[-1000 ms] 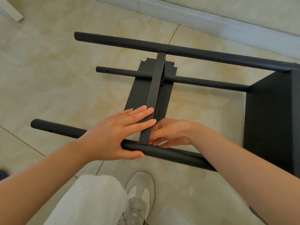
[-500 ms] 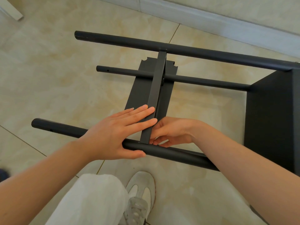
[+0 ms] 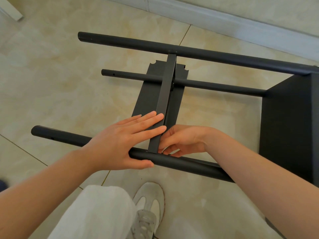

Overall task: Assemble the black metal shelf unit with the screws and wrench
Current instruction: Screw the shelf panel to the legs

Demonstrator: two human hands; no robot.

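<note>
The black shelf unit lies on its side on the tiled floor. A middle shelf panel point(image 3: 165, 94) stands edge-up between the far pole point(image 3: 207, 54) and the near pole point(image 3: 181, 163). A third pole point(image 3: 215, 86) runs lower, behind the panel. My left hand point(image 3: 120, 144) presses flat on the panel's left face with straight fingers, its thumb lying along the near pole. My right hand point(image 3: 184, 140) is on the panel's right side, fingers curled at the joint with the near pole. What they hold is hidden. No wrench or screw shows.
An end shelf panel point(image 3: 290, 126) joins the poles at the right. My trouser leg point(image 3: 96, 213) and white shoe point(image 3: 148, 204) stand just below the near pole. A pale baseboard point(image 3: 224, 18) runs behind the unit. A white object point(image 3: 10, 9) sits at the top left.
</note>
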